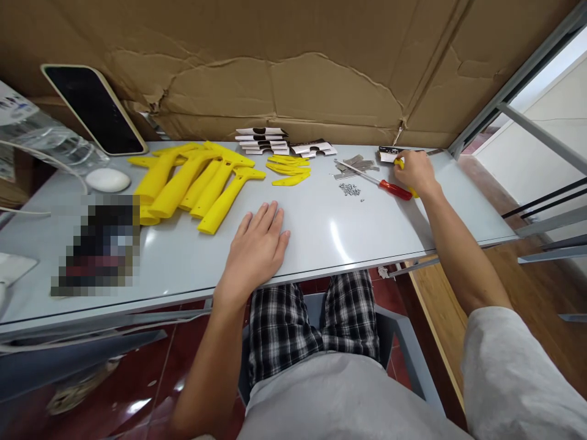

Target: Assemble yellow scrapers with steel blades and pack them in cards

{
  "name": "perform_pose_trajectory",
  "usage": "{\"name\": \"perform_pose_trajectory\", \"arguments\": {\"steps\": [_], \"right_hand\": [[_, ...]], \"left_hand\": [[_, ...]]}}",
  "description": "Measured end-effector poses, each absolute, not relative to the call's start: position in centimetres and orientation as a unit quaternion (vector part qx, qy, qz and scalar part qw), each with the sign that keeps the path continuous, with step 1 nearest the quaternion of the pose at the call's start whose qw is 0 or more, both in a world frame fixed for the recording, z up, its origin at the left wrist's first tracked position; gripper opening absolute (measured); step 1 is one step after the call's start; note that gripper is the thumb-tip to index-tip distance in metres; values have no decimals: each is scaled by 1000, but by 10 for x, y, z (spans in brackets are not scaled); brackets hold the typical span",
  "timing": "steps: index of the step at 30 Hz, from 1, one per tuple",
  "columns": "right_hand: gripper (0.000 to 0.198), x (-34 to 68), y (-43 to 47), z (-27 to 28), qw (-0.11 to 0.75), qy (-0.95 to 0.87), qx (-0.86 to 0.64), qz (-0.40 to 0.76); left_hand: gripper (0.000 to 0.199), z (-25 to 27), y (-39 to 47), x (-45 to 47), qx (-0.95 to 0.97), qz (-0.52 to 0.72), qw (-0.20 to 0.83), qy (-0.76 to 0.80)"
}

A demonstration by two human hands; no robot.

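My left hand (257,247) lies flat on the table, fingers stretched out, holding nothing. Several yellow T-shaped scraper handles (215,201) are piled left of it, with thin yellow plates (288,168) beyond its fingertips. At the far right, my right hand (416,173) is closed around a yellow scraper (400,163), mostly hidden by the fingers. A black-and-white sleeve (389,154) shows at the scraper's head; whether it is fitted on is unclear. Beside this hand lies a screwdriver (395,190) with a red handle. Its shaft crosses flat grey metal blades (355,165), near a heap of small screws (350,189).
Folded black-and-white sleeves (263,142) are stacked against the cardboard (293,79) at the back. A phone (92,110) leans at the left, near a plastic bottle (55,137) and a white mouse-shaped object (108,179). A metal frame (518,76) borders the table's right end.
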State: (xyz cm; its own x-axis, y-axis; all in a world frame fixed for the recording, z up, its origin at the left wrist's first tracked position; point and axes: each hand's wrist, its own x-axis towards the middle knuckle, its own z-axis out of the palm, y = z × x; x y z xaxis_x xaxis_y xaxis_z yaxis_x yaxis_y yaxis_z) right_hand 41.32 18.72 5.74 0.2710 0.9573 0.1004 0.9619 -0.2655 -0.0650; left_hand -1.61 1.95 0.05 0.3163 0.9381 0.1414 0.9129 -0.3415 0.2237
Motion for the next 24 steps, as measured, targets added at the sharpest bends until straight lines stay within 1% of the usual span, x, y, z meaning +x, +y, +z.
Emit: {"name": "perform_pose_trajectory", "arguments": {"steps": [10, 16, 24], "right_hand": [[61, 428, 197, 46, 59, -578, -813, -37], [62, 428, 193, 44, 69, -580, -810, -56], [61, 428, 187, 51, 115, -577, -805, -76]], "left_hand": [[73, -3, 20, -16, 810, 134, 46, 569], [74, 0, 20, -15, 809, 119, 46, 573], [71, 2, 19, -15, 808, 115, 41, 576]]}}
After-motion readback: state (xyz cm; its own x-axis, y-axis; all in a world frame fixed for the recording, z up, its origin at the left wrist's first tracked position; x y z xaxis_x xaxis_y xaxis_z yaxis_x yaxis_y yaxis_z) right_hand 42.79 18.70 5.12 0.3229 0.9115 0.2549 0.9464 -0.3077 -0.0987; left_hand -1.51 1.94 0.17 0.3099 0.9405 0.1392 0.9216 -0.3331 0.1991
